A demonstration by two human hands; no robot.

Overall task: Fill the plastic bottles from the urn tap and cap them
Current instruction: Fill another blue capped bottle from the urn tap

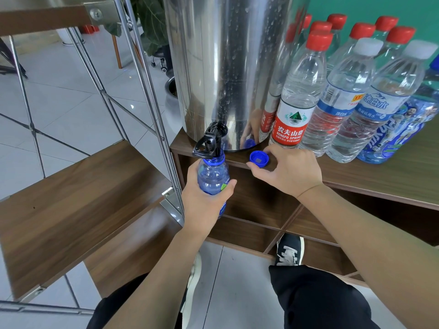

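The blue-tinted plastic bottle (213,176) is uncapped, its mouth held right under the black tap (212,140) of the stainless steel urn (223,67); whether water stands in it I cannot tell. It is upright, long axis vertical, neck pointing up at the spout. The left hand (204,198) grips it round the middle, fingers and thumb wrapped about the body, out in front of the wooden cabinet (380,174) edge. Its blue cap (259,158) lies open side up on the cabinet top, just in front of the urn's base. The right hand (288,170) rests there with thumb and forefinger curled close on either side of the cap, touching or nearly so; a firm pinch cannot be made out. The two hands are apart, the cap between them. To the right of the urn stand capped bottles holding clear water: a Nongfu Spring bottle (301,91) with a red cap, two white-capped bottles (344,98) beside it, and more red-capped ones behind
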